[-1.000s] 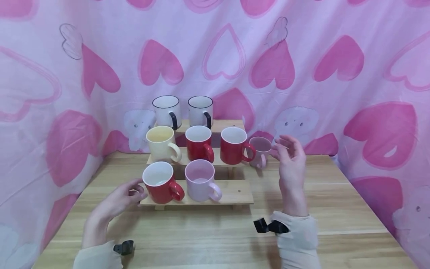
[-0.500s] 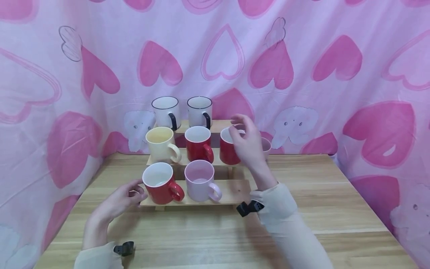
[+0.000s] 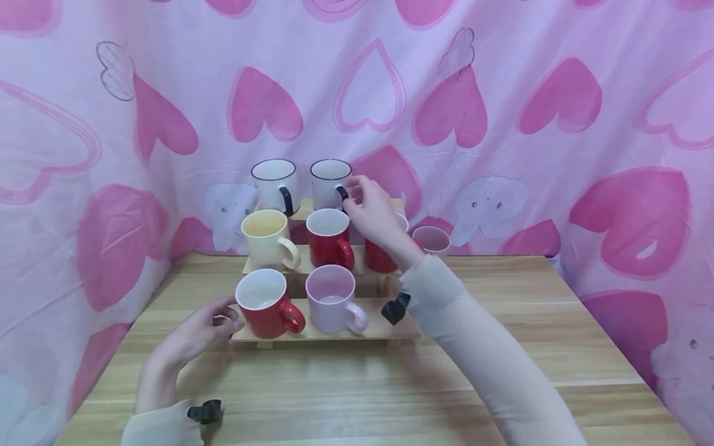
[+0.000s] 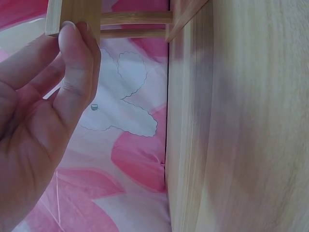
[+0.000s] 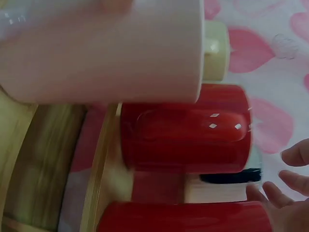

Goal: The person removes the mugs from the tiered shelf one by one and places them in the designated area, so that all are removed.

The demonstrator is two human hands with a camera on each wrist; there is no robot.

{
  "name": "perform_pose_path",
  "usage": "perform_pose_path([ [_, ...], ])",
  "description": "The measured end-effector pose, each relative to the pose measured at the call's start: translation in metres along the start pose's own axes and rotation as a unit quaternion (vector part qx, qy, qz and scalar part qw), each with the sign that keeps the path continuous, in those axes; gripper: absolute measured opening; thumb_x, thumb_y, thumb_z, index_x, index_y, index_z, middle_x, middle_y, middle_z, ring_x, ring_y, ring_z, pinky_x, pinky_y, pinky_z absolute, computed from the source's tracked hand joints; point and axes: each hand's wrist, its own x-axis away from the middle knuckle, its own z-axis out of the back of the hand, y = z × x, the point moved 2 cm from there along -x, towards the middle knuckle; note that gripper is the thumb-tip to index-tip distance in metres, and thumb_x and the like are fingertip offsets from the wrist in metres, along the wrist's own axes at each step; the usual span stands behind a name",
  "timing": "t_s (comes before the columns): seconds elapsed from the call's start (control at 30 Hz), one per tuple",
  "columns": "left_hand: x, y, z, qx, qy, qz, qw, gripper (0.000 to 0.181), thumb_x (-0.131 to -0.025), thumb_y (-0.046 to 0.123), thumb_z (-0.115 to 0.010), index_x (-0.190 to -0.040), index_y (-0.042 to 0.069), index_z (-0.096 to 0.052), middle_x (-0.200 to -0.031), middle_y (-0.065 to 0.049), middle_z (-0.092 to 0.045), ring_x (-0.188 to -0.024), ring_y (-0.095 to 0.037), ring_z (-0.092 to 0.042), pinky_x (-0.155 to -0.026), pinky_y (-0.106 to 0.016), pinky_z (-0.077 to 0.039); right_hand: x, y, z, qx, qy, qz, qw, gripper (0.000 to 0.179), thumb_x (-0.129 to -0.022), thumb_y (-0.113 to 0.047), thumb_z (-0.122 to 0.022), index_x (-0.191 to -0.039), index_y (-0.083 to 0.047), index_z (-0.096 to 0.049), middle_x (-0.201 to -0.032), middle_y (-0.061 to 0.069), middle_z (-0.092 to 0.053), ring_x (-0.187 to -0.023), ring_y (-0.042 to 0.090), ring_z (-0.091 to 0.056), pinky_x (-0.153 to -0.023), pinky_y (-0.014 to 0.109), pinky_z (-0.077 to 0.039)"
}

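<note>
At the left end of a three-tier wooden mug rack (image 3: 385, 316), my left hand (image 3: 198, 328) pinches the end of the lowest board (image 4: 79, 14) between thumb and fingers, beside a red mug (image 3: 261, 316). My right hand (image 3: 372, 210) reaches over the middle tier to the top one. Its slightly bent, spread fingers are at the black handle of the right-hand white mug (image 3: 325, 189); whether they touch it is unclear. In the right wrist view that white mug (image 5: 212, 193) shows partly behind red mugs, the fingertips (image 5: 273, 191) near its black handle.
Another white mug (image 3: 270, 186) stands on the top tier. Cream (image 3: 263, 248) and red mugs (image 3: 323, 244) fill the middle tier, one partly behind my right forearm. A pink mug (image 3: 329, 310) sits on the lowest board, another pink mug (image 3: 432, 238) right of the rack.
My right hand has moved left from beside the pink mug at the right, across the right red mug, to the white mug on the top tier. The left hand stays put.
</note>
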Motion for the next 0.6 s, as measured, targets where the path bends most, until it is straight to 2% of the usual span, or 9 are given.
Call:
perform_pose_path([
  [0.17, 0.003, 0.000, 0.001, 0.003, 0.007, -0.007, 0.9999, 0.052, -0.094, 0.008, -0.065, -0.138, -0.006, -0.042, -0.099, -0.019, -0.054, -0.078, -0.026, -0.061, -0.071, -0.040, -0.057, -0.020, 0.000, -0.009, 0.009, -0.031, -0.040, 0.9987, 0.034, -0.094, -0.017, -0.061, -0.126, -0.011, -0.054, -0.109, 0.006, -0.061, -0.097, 0.019, -0.060, -0.085, 0.031, -0.052],
  [0.3, 0.004, 0.001, 0.001, 0.008, 0.007, -0.009, 0.9999, 0.049, -0.094, 0.008, -0.065, -0.136, -0.005, -0.043, -0.100, -0.020, -0.054, -0.079, -0.027, -0.062, -0.071, -0.042, -0.057, -0.028, 0.000, -0.010, -0.036, -0.054, -0.099, 0.9929, 0.028, -0.095, -0.018, -0.063, -0.120, -0.009, -0.055, -0.106, 0.007, -0.061, -0.093, 0.022, -0.061, -0.079, 0.033, -0.056],
  [0.4, 0.002, 0.001, 0.000, 0.011, 0.003, -0.009, 0.9999, 0.051, -0.094, 0.008, -0.065, -0.138, -0.005, -0.043, -0.101, -0.020, -0.054, -0.079, -0.029, -0.062, -0.072, -0.042, -0.057, -0.030, 0.002, -0.010, -0.056, -0.065, -0.137, 0.9868, 0.021, -0.095, -0.020, -0.064, -0.113, -0.011, -0.059, -0.107, 0.006, -0.061, -0.097, 0.024, -0.060, -0.080, 0.035, -0.056],
  [0.5, 0.000, 0.000, -0.001, 0.010, -0.001, -0.004, 0.9999, 0.051, -0.094, 0.009, -0.065, -0.138, -0.004, -0.043, -0.101, -0.020, -0.054, -0.078, -0.030, -0.062, -0.072, -0.042, -0.057, -0.031, 0.004, -0.010, -0.024, -0.069, -0.136, 0.9880, 0.013, -0.095, -0.022, -0.064, -0.103, -0.012, -0.064, -0.102, 0.005, -0.063, -0.096, 0.023, -0.060, -0.078, 0.032, -0.055],
  [0.6, 0.000, 0.000, -0.001, 0.002, -0.002, -0.003, 1.0000, 0.050, -0.094, 0.009, -0.064, -0.137, -0.004, -0.043, -0.101, -0.019, -0.054, -0.078, -0.031, -0.062, -0.072, -0.042, -0.057, -0.031, 0.004, -0.011, 0.007, -0.067, -0.122, 0.9903, 0.012, -0.096, -0.023, -0.062, -0.093, -0.011, -0.064, -0.093, 0.006, -0.064, -0.091, 0.022, -0.060, -0.074, 0.029, -0.055],
])
